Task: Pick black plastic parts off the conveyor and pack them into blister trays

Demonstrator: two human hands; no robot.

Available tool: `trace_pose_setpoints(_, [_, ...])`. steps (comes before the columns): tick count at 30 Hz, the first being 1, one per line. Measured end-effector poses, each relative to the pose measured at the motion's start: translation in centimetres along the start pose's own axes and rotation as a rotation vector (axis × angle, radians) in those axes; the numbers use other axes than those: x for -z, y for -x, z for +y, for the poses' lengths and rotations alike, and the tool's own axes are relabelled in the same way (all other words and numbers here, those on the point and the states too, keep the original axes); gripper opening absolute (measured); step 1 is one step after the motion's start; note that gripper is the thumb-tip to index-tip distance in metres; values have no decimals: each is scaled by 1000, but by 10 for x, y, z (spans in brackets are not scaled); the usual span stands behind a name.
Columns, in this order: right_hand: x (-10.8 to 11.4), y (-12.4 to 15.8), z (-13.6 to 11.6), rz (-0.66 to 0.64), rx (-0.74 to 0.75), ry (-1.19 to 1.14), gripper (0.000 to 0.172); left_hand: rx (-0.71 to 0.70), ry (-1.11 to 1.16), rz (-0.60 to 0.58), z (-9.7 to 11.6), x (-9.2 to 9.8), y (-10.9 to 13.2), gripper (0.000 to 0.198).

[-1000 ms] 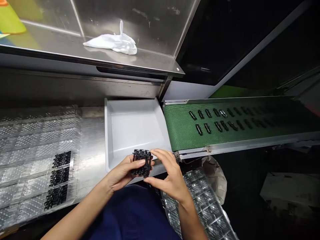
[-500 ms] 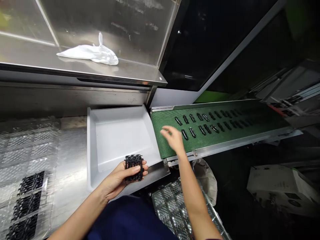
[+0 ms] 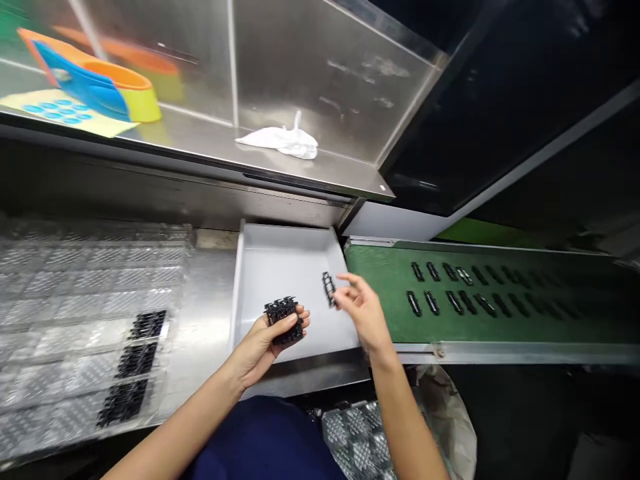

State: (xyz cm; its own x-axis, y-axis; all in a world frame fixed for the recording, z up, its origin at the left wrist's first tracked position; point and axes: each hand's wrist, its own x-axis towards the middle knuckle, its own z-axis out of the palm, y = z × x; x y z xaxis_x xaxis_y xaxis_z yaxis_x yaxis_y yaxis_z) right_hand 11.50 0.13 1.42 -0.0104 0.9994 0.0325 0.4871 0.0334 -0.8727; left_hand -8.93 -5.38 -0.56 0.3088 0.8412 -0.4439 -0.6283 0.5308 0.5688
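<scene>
- Black plastic parts, interlinked cluster [image 3: 284,317]: sits in the left hand [image 3: 260,347], above the tray, with pieces tangled and lying crosswise.
- Left hand's grip: closed around the cluster, palm up, with the thumb [image 3: 293,320] pressing across the top and the fingers curled beneath. This cupped hold keeps the loose pieces together and leaves the right hand free.
- Single black part [image 3: 329,289]: stands apart from the cluster, over the tray floor, upright in the picture and slightly blurred.
- Right hand [image 3: 363,310]: raised and partly open, fingertips at the single part. Cannot tell whether it is pinched or only touched. A light fingertip contact suits a piece this small.
- Shallow white tray [image 3: 240,293]: lies under both hands, with nothing else visible in it.
- Green mesh conveyor belt [image 3: 500,330]: just right of the tray, carrying two rows of black parts [image 3: 431,303] spaced apart.
- Clear blister trays [image 3: 85,293]: left of the tray, with black parts [image 3: 137,360] in some pockets.
- Stainless steel shelf [image 3: 310,170]: ahead, bearing a white cloth [image 3: 283,142].
</scene>
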Motion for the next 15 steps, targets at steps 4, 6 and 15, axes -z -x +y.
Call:
trace_pose_setpoints(4, [-59,49,-42,-234,220,-207,28,-52,-14,17,19,25,23,29])
trace_pose_setpoints(6, [-71,57,-57,-225,357,-78,26,-52,-34,14,31,41,38,28])
trace_pose_setpoints(15, [-114,62,-98,-435,622,104,60,6,-46,-18,67,99,90,30])
